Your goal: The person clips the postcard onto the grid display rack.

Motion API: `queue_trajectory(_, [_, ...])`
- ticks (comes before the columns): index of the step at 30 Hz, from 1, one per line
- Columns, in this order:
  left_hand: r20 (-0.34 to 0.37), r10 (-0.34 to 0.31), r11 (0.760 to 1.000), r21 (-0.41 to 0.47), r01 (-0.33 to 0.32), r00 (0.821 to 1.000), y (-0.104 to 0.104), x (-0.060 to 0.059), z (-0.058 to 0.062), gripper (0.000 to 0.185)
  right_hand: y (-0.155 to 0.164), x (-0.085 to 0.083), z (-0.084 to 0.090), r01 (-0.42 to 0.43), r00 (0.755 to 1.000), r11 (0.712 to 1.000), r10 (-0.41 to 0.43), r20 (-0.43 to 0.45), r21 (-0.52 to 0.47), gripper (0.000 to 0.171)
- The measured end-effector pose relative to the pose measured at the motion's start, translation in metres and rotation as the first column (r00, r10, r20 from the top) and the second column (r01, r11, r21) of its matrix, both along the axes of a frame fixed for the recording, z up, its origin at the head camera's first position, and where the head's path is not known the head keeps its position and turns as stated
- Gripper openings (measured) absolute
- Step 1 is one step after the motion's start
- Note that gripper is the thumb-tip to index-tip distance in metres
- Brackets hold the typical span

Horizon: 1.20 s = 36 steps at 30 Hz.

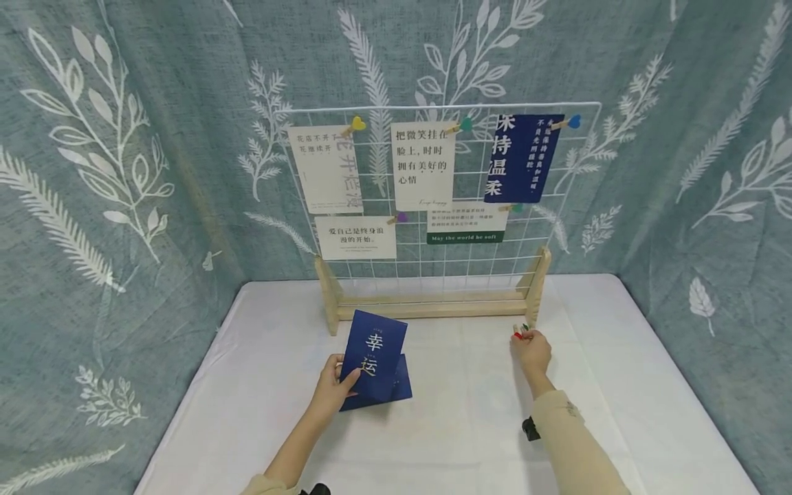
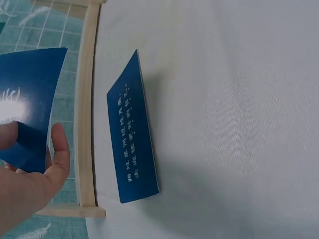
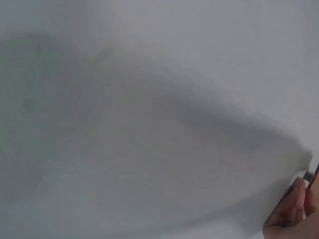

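My left hand (image 1: 337, 386) pinches a dark blue card (image 1: 375, 352) with white characters and holds it upright above the white table (image 1: 458, 426); the left wrist view shows this blue card (image 2: 27, 99) between thumb and fingers. A second blue card (image 2: 132, 130) lies flat on the table beneath it, its corner (image 1: 403, 386) peeking out in the head view. My right hand (image 1: 531, 349) rests on the table by the rack's right foot, fingers curled on small clips (image 1: 520, 333), red and green. In the right wrist view only fingertips (image 3: 294, 211) show, on a clip (image 3: 310, 177).
A white wire grid (image 1: 433, 192) on a wooden stand (image 1: 433, 306) stands at the table's back, with several cards clipped to it by coloured heart pegs. A leaf-patterned blue-green curtain (image 1: 124, 172) surrounds the table on three sides.
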<state>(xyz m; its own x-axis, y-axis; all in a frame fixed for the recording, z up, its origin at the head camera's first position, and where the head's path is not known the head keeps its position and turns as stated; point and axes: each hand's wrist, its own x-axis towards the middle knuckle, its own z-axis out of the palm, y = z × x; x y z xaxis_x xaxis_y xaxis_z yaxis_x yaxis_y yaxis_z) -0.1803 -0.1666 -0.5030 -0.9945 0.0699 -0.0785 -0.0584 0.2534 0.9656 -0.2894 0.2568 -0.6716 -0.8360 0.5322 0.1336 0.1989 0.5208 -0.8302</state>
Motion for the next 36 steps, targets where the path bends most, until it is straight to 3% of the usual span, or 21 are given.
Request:
queue_trajectory(2, [-0.008,-0.004,1.0,-0.004,0.004,1.0,-0.001,0.001,0.0,0.025,0.016,-0.024,-0.043,0.054,0.998,0.996,-0.056,0.024,0.066,0.029])
queue_trajectory(4, [-0.018,-0.015,1.0,-0.008,0.015,1.0,0.0,0.002,0.0,0.025,0.023,-0.033,-0.058,0.048,0.998,0.996,-0.051,0.037,0.078,0.029])
queue_trajectory(7, [-0.028,-0.024,1.0,-0.006,0.024,0.999,0.001,0.004,-0.001,0.024,0.025,-0.042,-0.068,0.049,0.998,0.988,-0.056,0.04,0.148,0.025])
queue_trajectory(13, [-0.028,-0.027,1.0,0.005,0.028,0.999,0.007,0.005,-0.002,0.023,0.015,-0.038,-0.058,-0.046,0.99,0.969,0.011,0.144,0.242,0.036])
queue_trajectory(16, [-0.019,-0.021,1.0,0.007,0.021,1.0,0.009,0.006,-0.003,0.023,-0.002,-0.022,-0.027,-0.038,0.988,0.967,0.0,0.153,0.25,0.034])
queue_trajectory(21, [-0.006,-0.023,1.0,0.01,0.023,1.0,0.011,0.006,-0.003,0.025,-0.049,0.035,0.081,-0.056,0.975,0.987,0.021,0.22,0.153,0.032])
queue_trajectory(24, [-0.003,-0.033,0.999,0.023,0.033,0.999,0.011,0.007,-0.001,0.026,-0.063,0.052,0.109,-0.053,0.977,0.985,0.017,0.214,0.166,0.03])
queue_trajectory(26, [-0.005,-0.03,0.999,0.02,0.03,1.0,0.012,0.007,-0.001,0.026,-0.062,0.049,0.108,-0.064,0.968,0.983,0.019,0.252,0.17,0.033])
queue_trajectory(30, [-0.016,-0.03,0.999,0.013,0.03,0.999,0.015,0.007,0.001,0.024,-0.047,0.043,0.087,-0.107,0.979,0.985,0.08,0.186,0.136,0.032])
queue_trajectory(32, [-0.024,-0.033,0.999,0.011,0.034,0.999,0.018,0.006,0.001,0.024,-0.028,0.027,0.047,-0.099,0.991,0.981,0.082,0.109,0.164,0.033])
queue_trajectory(34, [-0.032,-0.043,0.999,0.007,0.043,0.999,0.022,0.005,0.002,0.024,-0.019,0.018,0.029,-0.102,0.991,0.981,0.085,0.106,0.166,0.035])
queue_trajectory(36, [-0.04,-0.053,0.999,0.001,0.053,0.998,0.026,0.004,0.002,0.024,-0.018,0.017,0.028,-0.103,0.989,0.981,0.083,0.12,0.164,0.036])
